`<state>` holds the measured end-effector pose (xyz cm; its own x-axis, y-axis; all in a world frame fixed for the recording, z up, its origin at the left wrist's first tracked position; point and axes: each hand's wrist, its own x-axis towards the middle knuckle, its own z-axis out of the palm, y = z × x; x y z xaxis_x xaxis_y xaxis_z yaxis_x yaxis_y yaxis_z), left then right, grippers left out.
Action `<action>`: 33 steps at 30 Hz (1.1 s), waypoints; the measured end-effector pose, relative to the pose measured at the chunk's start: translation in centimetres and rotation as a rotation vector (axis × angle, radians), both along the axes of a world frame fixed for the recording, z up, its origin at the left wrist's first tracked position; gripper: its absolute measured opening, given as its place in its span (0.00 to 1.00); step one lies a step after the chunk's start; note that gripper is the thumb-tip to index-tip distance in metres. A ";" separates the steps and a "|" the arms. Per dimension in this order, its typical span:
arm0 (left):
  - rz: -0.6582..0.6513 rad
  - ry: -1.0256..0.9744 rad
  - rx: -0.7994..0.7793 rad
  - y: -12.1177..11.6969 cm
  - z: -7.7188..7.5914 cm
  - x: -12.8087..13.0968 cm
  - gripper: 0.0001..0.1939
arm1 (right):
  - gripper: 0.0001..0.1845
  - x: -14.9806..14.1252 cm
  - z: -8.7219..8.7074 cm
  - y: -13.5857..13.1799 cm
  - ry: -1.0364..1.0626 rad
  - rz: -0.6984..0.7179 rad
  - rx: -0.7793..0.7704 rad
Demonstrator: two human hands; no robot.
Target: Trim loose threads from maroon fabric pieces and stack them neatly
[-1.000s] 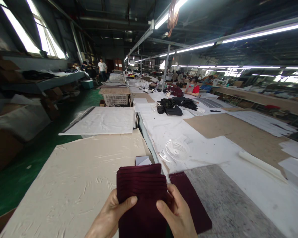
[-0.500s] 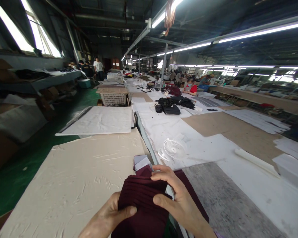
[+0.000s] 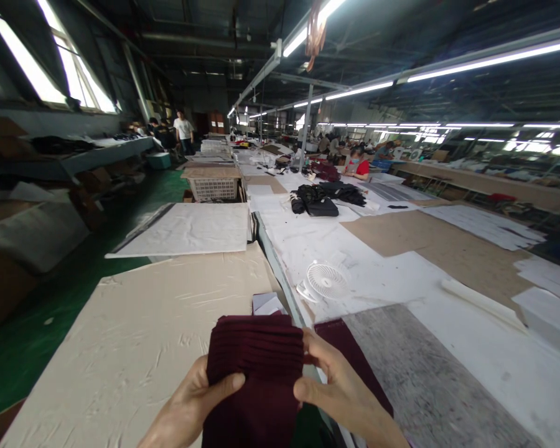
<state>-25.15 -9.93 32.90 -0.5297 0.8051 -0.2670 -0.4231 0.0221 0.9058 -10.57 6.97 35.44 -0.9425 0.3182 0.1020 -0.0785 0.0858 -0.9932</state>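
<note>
A stack of dark maroon cloth pieces (image 3: 252, 367), its layered edges fanned in steps near the top, is held up between my two hands. My left hand (image 3: 191, 398) grips the left side, thumb across the front and fingers hidden behind. On the right edge, my right hand (image 3: 333, 379) has its thumb near the front and its fingers curled round the upper corner. Behind the stack, small white and pale papers (image 3: 267, 303) lie at the edge of the cream-covered surface. More maroon cloth (image 3: 350, 354) lies flat on the table just right of my right hand.
A white fan (image 3: 326, 280) lies on the white-covered table (image 3: 392, 289). Dark garments (image 3: 320, 202) are piled farther back. The cream-covered surface (image 3: 158, 330) is at left, with a plastic crate (image 3: 214, 186) beyond it. Other people (image 3: 184, 130) are in the distance.
The maroon stack has shifted slightly left and now stands straighter, its top edges more level. My right hand has moved from across the stack's top face to its right edge.
</note>
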 end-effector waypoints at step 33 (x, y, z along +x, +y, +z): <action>0.019 0.047 0.083 1.1 -0.3 1.2 0.17 | 0.20 -0.2 -2.3 -3.8 0.003 -0.368 -0.113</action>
